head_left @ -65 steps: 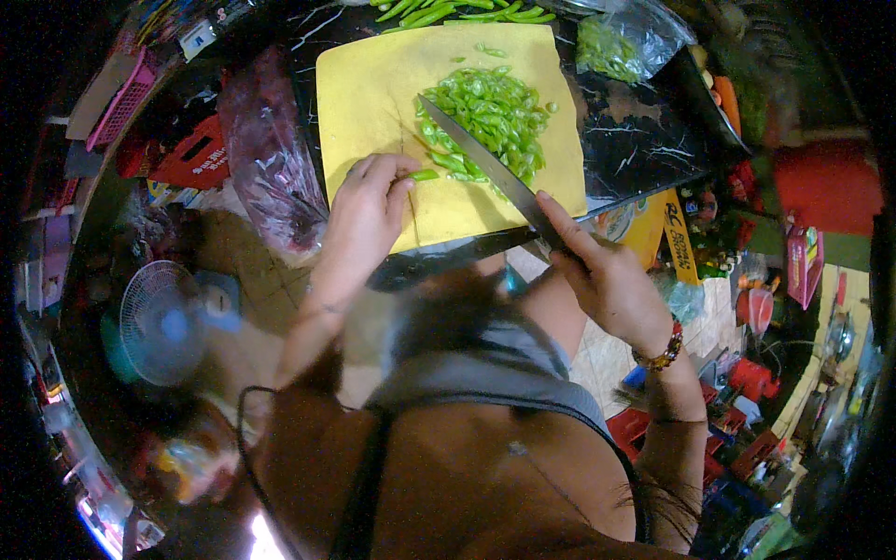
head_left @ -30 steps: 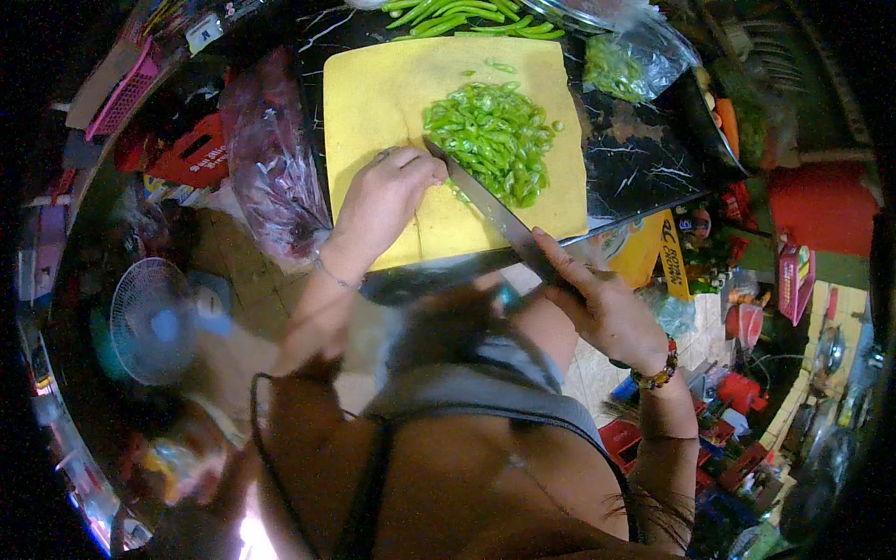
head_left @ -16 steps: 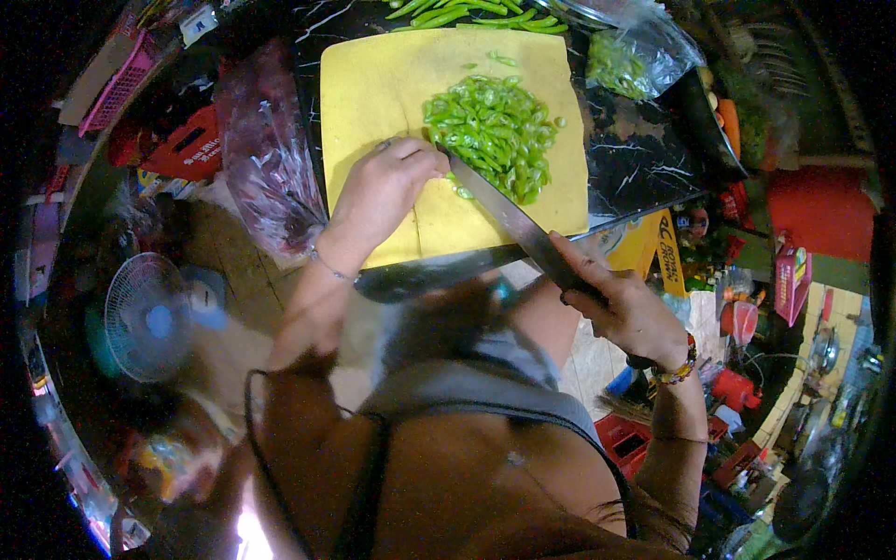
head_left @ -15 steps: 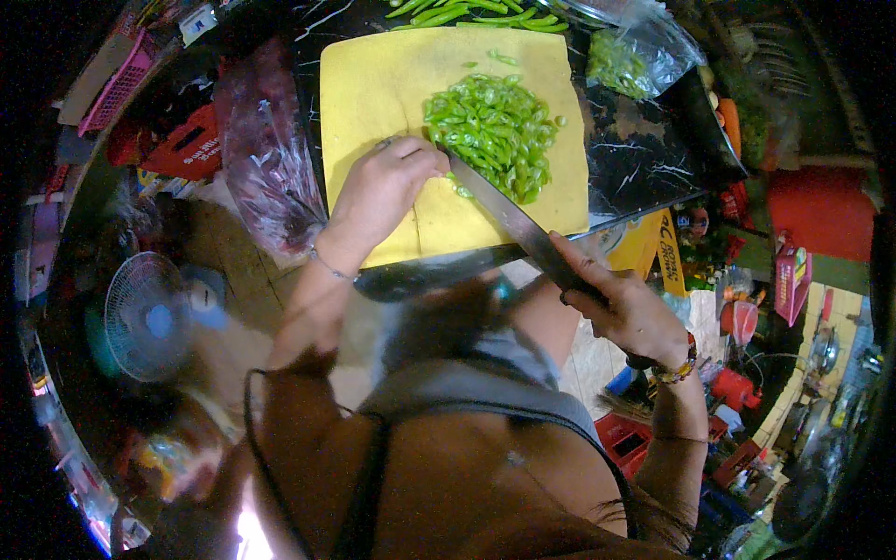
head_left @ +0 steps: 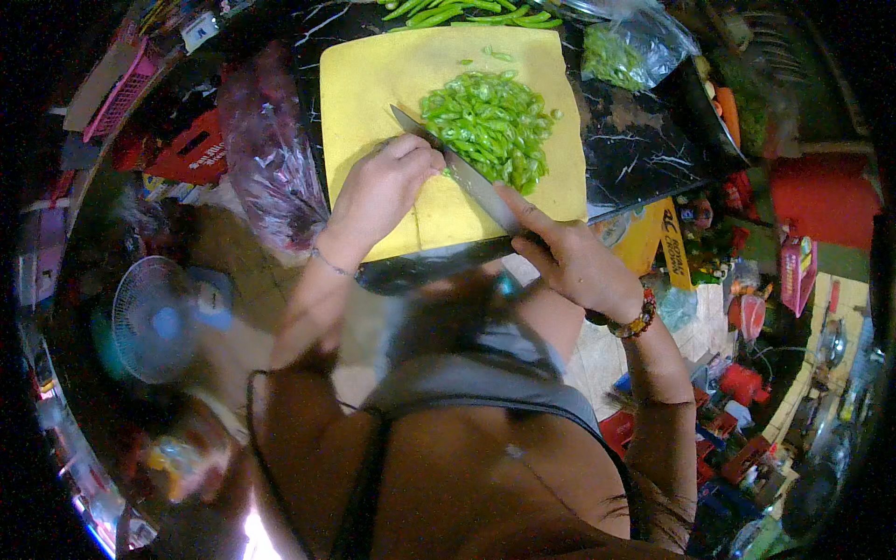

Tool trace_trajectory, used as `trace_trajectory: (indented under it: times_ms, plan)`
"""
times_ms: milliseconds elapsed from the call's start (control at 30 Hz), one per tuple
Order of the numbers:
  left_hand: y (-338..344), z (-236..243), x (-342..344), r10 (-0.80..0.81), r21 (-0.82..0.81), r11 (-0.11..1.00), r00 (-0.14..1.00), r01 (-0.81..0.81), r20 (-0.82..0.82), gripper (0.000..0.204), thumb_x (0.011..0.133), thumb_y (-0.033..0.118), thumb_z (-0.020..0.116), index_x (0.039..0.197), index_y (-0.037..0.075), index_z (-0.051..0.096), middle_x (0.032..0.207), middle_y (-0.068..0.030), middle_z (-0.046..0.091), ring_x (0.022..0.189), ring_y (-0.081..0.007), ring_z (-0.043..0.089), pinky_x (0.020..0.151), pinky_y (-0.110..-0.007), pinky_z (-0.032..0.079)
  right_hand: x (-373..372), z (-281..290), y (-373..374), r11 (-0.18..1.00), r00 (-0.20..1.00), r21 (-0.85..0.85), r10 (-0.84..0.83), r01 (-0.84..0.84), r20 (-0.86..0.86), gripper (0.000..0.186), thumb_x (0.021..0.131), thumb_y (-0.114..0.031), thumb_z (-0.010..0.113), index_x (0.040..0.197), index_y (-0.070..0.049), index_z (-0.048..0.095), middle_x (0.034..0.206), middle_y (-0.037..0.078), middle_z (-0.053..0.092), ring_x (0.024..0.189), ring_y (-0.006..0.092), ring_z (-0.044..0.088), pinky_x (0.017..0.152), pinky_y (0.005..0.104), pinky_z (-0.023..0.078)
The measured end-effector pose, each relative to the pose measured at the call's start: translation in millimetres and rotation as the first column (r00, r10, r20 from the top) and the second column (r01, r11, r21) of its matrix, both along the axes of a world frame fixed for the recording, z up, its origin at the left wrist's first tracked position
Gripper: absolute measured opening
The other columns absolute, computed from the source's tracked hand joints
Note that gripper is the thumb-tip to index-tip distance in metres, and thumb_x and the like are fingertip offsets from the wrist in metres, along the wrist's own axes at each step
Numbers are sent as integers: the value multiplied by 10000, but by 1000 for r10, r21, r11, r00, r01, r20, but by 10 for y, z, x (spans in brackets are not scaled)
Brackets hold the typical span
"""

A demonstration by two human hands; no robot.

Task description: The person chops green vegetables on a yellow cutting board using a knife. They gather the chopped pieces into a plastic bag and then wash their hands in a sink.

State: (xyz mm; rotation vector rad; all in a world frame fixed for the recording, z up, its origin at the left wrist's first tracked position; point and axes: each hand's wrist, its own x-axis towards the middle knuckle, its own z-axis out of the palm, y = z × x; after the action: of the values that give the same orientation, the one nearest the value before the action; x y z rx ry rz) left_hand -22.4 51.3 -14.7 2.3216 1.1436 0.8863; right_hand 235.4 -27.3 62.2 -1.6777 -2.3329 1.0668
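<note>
Gripped the knife in the closed right hand, pointing it between ten and eleven o'clock over the yellow board, close beside the bunched left hand; could not tell if pinching the green bit at its fingertips. Saw sliced peppers heaped on the board at two o'clock from that hand, and whole peppers past the board's twelve-o'clock edge.

A long knife slants beside heaped, sliced green peppers on a yellow board.
</note>
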Motion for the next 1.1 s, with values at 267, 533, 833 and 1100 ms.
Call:
trace_trajectory:
  times_ms: [267,533,833,1100]
  plan:
    - [-139,256,-268,143,-321,946,943,-42,300,544,826,-102,411,1307,45,617,1036,-145,508,986,-245,521,928,-300,422,42,83,-139,988,975,-39,-151,147,-163,619,965,-156,620,1535,-176,378,1160,214,679,1018,368,684,906,404,512]
    - [-280,361,-72,181,-255,961,942,-108,284,450,850,-42,635,1290,48,601,1103,-164,634,1003,-280,668,794,-355,549,251,-157,-219,991,971,132,42,-11,-234,653,950,-234,618,1544,-236,348,882,232,702,807,409,692,717,479,552]
    - [-253,60,62,139,-12,990,984,-139,110,107,741,69,777,838,48,739,850,-89,710,809,-282,658,744,-352,529,191,120,-273,1000,998,9,-27,26,56,641,955,-122,604,1540,-221,362,1091,233,685,969,414,668,842,434,540]
    - [-287,98,74,236,-84,970,969,-230,74,143,735,107,827,842,41,757,835,-102,718,803,-260,684,741,-335,545,305,191,-438,933,991,334,124,-137,59,791,831,-182,686,1546,-229,352,819,157,697,675,358,676,619,443,553]
